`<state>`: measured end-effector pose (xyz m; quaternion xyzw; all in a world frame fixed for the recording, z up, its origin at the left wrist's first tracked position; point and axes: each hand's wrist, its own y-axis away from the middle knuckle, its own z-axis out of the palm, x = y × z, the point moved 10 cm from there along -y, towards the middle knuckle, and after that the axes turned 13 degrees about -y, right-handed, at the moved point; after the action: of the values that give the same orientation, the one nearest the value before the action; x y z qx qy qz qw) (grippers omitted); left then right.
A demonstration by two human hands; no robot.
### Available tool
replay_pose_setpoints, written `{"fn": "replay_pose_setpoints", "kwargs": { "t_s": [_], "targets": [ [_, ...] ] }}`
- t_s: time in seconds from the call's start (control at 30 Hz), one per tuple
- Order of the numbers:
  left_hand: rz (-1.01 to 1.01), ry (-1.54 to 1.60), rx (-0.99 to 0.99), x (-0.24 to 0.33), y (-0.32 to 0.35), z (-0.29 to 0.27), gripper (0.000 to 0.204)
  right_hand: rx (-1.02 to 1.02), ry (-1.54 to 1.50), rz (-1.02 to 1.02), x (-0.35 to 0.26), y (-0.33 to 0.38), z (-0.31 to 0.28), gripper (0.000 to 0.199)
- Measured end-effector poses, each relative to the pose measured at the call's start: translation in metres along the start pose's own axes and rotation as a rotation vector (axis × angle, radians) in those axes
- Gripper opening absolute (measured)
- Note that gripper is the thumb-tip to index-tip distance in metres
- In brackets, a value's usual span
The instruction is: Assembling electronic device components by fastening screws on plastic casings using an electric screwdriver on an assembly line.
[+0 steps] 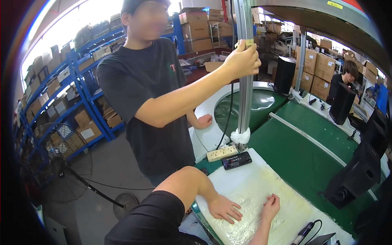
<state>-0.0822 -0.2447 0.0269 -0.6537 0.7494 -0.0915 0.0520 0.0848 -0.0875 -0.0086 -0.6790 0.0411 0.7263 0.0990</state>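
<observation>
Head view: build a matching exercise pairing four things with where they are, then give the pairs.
Things:
1. left hand
2. right hand
3. power strip
4. black speaker

Places:
A. at the foot of the metal post
B. standing on the green belt
C. flat on the plastic-covered white pad
D. loosely curled on the pad, beside the other hand

Pairs: 1-C, 2-D, 3-A, 4-B
</observation>
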Motion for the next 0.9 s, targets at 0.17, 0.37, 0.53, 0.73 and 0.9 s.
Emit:
{"fn": "replay_pose_setpoints", "kwargs": {
  "t_s": [0.17, 0.37, 0.53, 0.73, 0.9],
  "targets": [
    [-0.003, -0.012, 0.012, 0.002, 0.000, -0.001, 0.047, -0.020, 0.013, 0.008, -0.001, 0.003, 0.003, 0.019],
    [0.004, -0.010, -0.001, 0.002, -0.004, -0.003, 0.046, 0.006, 0.001, -0.034, -0.011, 0.006, -0.002, 0.021],
    [0.019, 0.036, -0.069, -0.010, -0.011, 0.009, 0.048, 0.077, 0.074, 0.057, 0.018, 0.002, -0.024, 0.022],
    [-0.057, -0.008, -0.240, -0.013, -0.009, -0.009, 0.049, 0.044, 0.126, -0.061, -0.012, 0.003, 0.003, 0.021],
    [-0.045, -0.082, -0.274, -0.017, -0.021, -0.002, 0.047, 0.079, 0.116, -0.084, -0.026, 0.004, -0.010, 0.021]
  ]
}}
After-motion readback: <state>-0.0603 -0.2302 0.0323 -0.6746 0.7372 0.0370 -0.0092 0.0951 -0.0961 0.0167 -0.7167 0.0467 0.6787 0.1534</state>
